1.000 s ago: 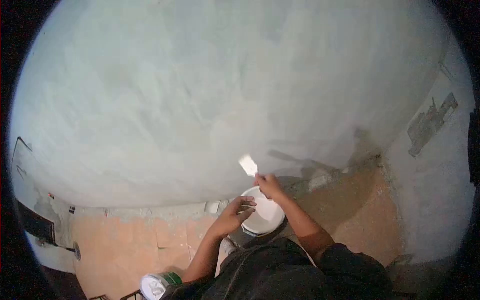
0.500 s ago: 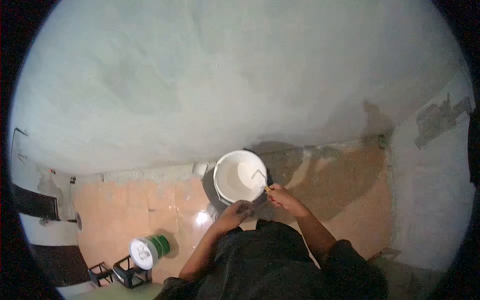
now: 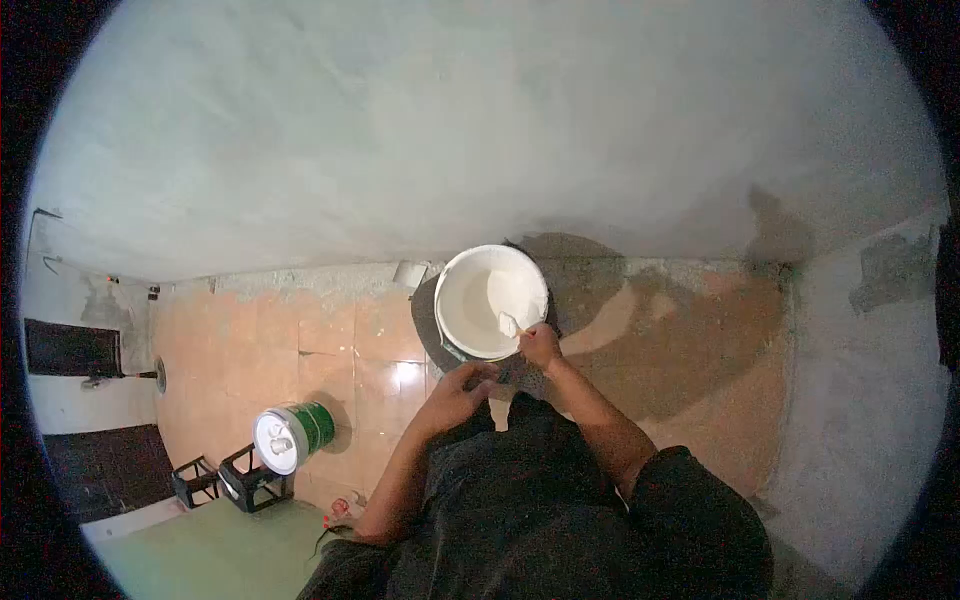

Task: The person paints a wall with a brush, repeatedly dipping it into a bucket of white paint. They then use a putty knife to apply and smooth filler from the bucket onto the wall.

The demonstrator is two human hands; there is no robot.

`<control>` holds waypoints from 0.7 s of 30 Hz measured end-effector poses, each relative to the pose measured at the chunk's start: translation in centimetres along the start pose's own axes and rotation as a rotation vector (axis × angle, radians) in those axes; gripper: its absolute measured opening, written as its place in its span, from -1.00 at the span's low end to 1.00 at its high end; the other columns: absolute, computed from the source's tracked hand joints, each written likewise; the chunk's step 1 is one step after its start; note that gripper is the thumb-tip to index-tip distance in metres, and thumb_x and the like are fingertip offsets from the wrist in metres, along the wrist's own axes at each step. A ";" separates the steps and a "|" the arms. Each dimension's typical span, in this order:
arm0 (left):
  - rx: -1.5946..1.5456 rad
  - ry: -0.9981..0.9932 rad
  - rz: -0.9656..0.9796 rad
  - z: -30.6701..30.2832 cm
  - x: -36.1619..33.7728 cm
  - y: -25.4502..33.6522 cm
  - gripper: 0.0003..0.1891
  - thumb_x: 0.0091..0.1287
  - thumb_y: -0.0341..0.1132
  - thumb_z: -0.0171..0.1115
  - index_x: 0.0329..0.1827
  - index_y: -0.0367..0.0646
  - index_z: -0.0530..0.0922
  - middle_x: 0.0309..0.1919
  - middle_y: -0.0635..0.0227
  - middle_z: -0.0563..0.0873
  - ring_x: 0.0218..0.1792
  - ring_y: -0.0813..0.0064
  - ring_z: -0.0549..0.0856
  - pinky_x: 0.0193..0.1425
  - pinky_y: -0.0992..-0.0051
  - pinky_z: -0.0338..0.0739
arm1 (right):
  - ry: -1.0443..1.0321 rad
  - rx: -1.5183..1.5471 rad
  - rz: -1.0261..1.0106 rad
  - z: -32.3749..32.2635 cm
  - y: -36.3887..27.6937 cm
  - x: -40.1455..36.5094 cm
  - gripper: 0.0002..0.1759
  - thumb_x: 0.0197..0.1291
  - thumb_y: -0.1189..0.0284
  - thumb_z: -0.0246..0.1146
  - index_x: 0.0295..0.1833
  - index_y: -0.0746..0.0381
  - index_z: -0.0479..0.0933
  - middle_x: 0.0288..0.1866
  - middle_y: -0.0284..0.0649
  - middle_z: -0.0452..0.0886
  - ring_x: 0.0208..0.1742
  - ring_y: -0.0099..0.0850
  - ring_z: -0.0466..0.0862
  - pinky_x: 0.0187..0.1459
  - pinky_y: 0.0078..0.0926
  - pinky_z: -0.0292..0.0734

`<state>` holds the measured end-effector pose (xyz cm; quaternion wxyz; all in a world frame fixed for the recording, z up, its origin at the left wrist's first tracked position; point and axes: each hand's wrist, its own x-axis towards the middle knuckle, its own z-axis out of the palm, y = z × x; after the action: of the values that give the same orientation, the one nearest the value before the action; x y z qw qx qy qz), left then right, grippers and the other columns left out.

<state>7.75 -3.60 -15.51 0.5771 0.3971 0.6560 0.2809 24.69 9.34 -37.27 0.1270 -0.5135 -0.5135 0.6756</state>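
A white bucket with pale paint inside stands close to the wall. My right hand is closed round the handle of a paint roller, whose white-coated end is inside the bucket near its right front rim. Just below the bucket's near rim is my left hand, with its fingers bent; whether they touch or hold anything is hard to make out.
A pale wall rises behind the bucket over an orange tiled floor. To the left stand a green and white bucket and black stools. A side wall bounds the right.
My right hand has brought the tool down into the bucket. The view has tilted, so the bucket and floor sit higher in the picture. My left hand remains near the rim.
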 end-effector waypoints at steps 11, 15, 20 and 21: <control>-0.138 0.024 -0.071 -1.4 -0.8 0.9 -0.74 0.41 -0.40 0.16 0.12 -0.23 0.54 0.00 0.23 0.68 0.12 0.39 0.61 0.28 0.35 0.44 | 0.352 -0.508 -0.365 2.4 -2.7 3.2 -0.72 0.12 0.32 0.31 -0.45 0.34 0.60 -0.57 0.03 0.58 -0.47 0.00 0.63 -0.36 -0.19 0.51; -0.171 0.022 -0.047 -2.0 -0.5 0.0 -0.72 0.42 -0.39 0.16 0.15 -0.24 0.53 0.01 0.24 0.68 0.10 0.39 0.61 0.28 0.35 0.44 | 0.399 -0.496 -0.337 3.0 -2.8 4.5 -0.72 0.13 0.33 0.31 -0.47 0.35 0.57 -0.55 0.10 0.54 -0.42 0.10 0.60 -0.36 -0.10 0.46; -0.093 0.017 -0.035 -3.4 0.2 -0.6 -0.70 0.40 -0.40 0.14 0.15 -0.29 0.51 -0.03 0.19 0.68 -0.01 0.39 0.65 0.16 0.40 0.50 | 0.489 -0.505 -0.386 3.8 -0.4 7.8 -0.67 0.15 0.33 0.28 -0.53 0.34 0.49 -0.53 0.11 0.53 -0.41 0.11 0.60 -0.36 -0.06 0.46; -0.094 0.017 -0.042 -3.7 0.3 -0.4 -0.70 0.40 -0.40 0.14 0.15 -0.29 0.51 -0.03 0.19 0.68 -0.01 0.39 0.65 0.16 0.40 0.50 | 0.485 -0.504 -0.381 3.9 -0.7 7.9 -0.67 0.15 0.33 0.28 -0.53 0.34 0.49 -0.53 0.11 0.53 -0.41 0.11 0.60 -0.36 -0.06 0.46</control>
<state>3.99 -3.22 -15.39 0.5955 0.3533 0.6551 0.3024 17.76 12.94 -41.34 0.2377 -0.5687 -0.7043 0.3521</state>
